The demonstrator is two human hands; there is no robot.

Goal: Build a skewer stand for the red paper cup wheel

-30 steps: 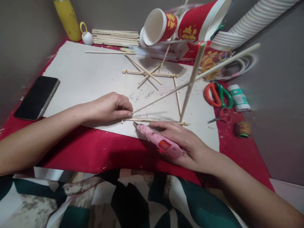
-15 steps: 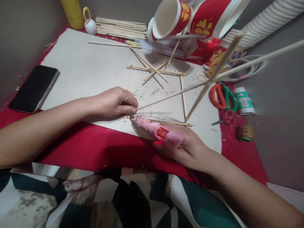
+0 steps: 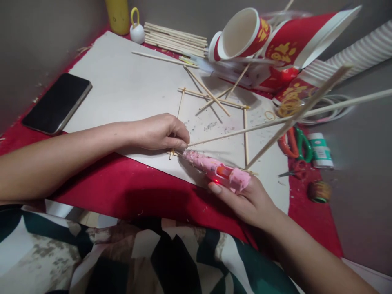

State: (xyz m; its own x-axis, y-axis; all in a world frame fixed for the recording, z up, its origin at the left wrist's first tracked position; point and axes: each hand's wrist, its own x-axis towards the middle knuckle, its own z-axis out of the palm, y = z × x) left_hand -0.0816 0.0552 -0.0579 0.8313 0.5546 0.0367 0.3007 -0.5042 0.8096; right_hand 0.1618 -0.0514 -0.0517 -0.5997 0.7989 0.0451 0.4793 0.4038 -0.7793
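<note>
My left hand [image 3: 161, 131] is closed in a pinch on the near end of a long thin wooden stick [image 3: 275, 121] that rises to the right. It presses that end at the front left corner of a square stick frame [image 3: 245, 134] lying on a white board [image 3: 122, 87]. My right hand [image 3: 245, 198] grips a pink glue gun [image 3: 216, 169]. The gun's nozzle touches the corner joint right beside my left fingertips. A second slanting stick [image 3: 306, 108] crosses the first in the air.
A black phone [image 3: 57, 103] lies at the left on the red cloth [image 3: 128, 192]. A stick pile [image 3: 176, 38], a yellow bottle [image 3: 118, 15], red paper cups [image 3: 245, 34] and stacked white cups [image 3: 358, 51] are at the back. Scissors [image 3: 295, 141], a small bottle [image 3: 320, 150] and a twine spool [image 3: 318, 191] sit on the right.
My right hand has slid the glue gun left and forward until its nozzle reached the corner under my left fingers. The head view shifted, and the raised sticks tilted lower to the right.
</note>
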